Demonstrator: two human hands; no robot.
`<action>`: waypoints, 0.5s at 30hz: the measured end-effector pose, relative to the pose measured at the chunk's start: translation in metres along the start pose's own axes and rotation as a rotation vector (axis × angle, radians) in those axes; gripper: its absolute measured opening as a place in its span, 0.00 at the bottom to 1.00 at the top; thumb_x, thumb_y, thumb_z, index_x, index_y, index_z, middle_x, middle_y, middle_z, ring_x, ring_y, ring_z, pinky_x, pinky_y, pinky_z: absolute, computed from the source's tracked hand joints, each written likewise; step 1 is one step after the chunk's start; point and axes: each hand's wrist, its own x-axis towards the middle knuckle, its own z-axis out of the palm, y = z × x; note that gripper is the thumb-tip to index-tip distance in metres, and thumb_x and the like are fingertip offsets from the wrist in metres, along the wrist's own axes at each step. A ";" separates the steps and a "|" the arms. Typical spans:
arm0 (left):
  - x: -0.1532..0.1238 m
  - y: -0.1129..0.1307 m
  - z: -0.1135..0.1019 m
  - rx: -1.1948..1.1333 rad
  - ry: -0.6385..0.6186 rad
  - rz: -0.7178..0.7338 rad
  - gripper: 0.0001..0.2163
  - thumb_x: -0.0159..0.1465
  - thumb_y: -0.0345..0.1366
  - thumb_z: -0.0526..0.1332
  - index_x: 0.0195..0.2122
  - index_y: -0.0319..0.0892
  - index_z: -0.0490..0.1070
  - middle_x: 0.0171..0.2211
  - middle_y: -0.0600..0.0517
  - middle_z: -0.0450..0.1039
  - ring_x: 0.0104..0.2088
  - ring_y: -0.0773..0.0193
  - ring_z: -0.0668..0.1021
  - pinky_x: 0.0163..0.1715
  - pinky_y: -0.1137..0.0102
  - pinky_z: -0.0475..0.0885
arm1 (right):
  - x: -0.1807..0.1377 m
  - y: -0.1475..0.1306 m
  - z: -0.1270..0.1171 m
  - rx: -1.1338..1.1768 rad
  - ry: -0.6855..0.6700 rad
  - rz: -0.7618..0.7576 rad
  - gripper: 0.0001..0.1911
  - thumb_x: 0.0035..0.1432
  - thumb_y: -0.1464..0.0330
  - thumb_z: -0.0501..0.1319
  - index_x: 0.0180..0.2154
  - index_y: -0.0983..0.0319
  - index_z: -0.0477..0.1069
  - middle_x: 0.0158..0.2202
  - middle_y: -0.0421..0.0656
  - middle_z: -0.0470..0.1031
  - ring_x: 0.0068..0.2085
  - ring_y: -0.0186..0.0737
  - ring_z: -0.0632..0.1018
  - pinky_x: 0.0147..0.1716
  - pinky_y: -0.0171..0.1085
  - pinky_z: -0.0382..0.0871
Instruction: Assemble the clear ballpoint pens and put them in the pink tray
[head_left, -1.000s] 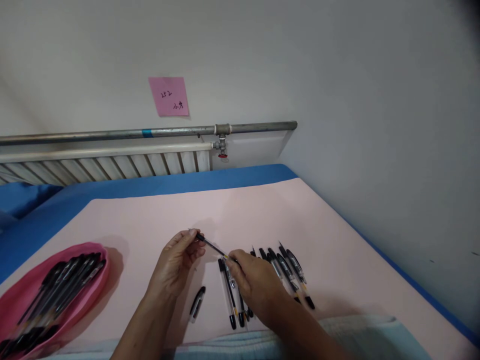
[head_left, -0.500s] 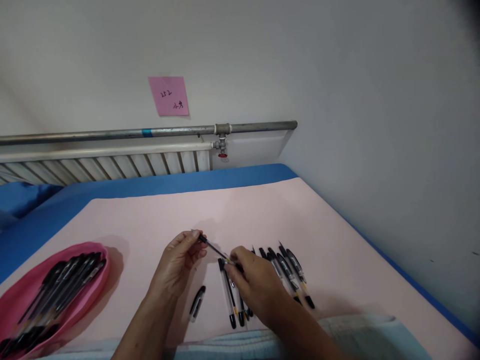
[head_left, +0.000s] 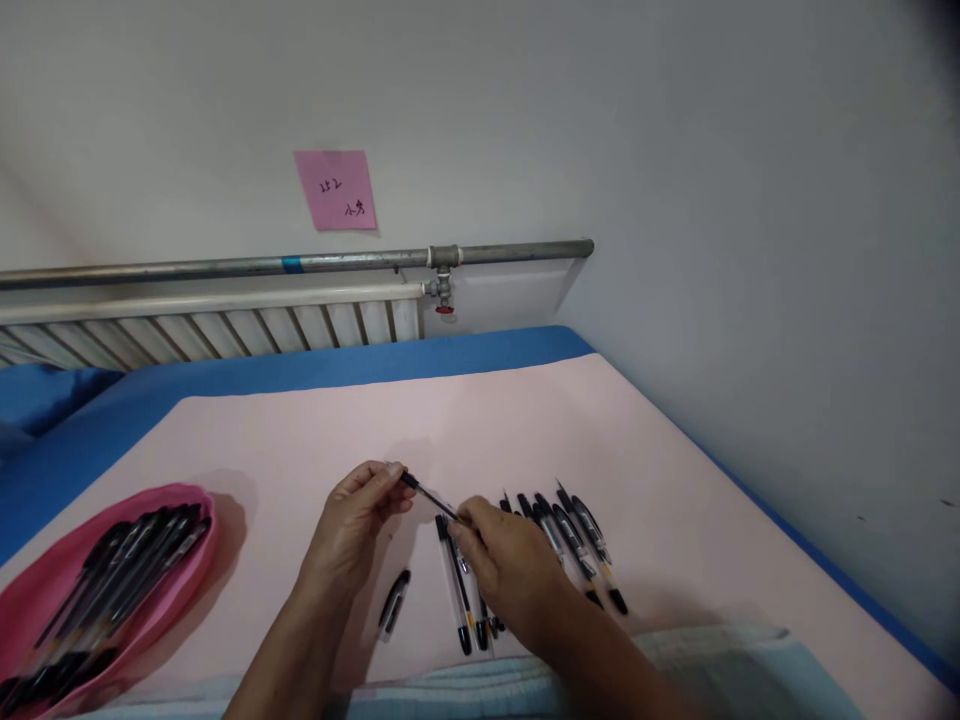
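Note:
An uncapped black gel pen point(head_left: 433, 498) is stretched between my two hands above the pink sheet. My left hand point(head_left: 356, 525) pinches its tip end between thumb and fingers. Around the other end of the pen my right hand point(head_left: 506, 555) is closed, hiding that part. Below my left hand lies a loose black pen cap point(head_left: 394, 605) with a clear lower part. Several pens point(head_left: 459, 590) lie just under and left of my right hand, partly covered by it. More pens point(head_left: 577, 545), some capped and some with bare tips, lie to its right.
A pink basket point(head_left: 208, 530) full of black pens stands at the left. Pink sheeting point(head_left: 300, 430) covers the blue surface point(head_left: 315, 370). Behind are a radiator point(head_left: 285, 328), a metal pipe point(head_left: 360, 263) with a red-handled valve, and a pink note point(head_left: 335, 190) on the wall.
My right hand has slid slightly along the pen and covers the yellow part that showed before. My left hand keeps its pinch almost in place.

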 end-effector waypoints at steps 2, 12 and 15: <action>0.000 0.000 0.000 0.014 -0.015 0.027 0.07 0.47 0.35 0.67 0.23 0.37 0.71 0.23 0.53 0.73 0.24 0.70 0.74 0.28 0.75 0.68 | -0.001 0.000 0.001 0.038 -0.010 -0.007 0.10 0.60 0.65 0.48 0.31 0.61 0.63 0.22 0.38 0.68 0.22 0.31 0.67 0.22 0.29 0.51; -0.004 0.017 -0.021 0.696 -0.174 -0.105 0.11 0.47 0.42 0.65 0.18 0.39 0.68 0.14 0.53 0.68 0.15 0.69 0.68 0.16 0.76 0.61 | 0.003 0.003 -0.005 0.046 0.024 0.033 0.09 0.59 0.66 0.49 0.30 0.62 0.64 0.23 0.39 0.69 0.24 0.32 0.69 0.23 0.30 0.52; -0.009 0.014 -0.030 0.968 -0.236 -0.270 0.11 0.41 0.38 0.67 0.14 0.42 0.65 0.10 0.56 0.63 0.11 0.68 0.65 0.10 0.76 0.53 | 0.001 0.005 -0.004 0.040 0.039 0.012 0.10 0.60 0.65 0.49 0.31 0.61 0.64 0.23 0.39 0.70 0.24 0.32 0.69 0.23 0.30 0.52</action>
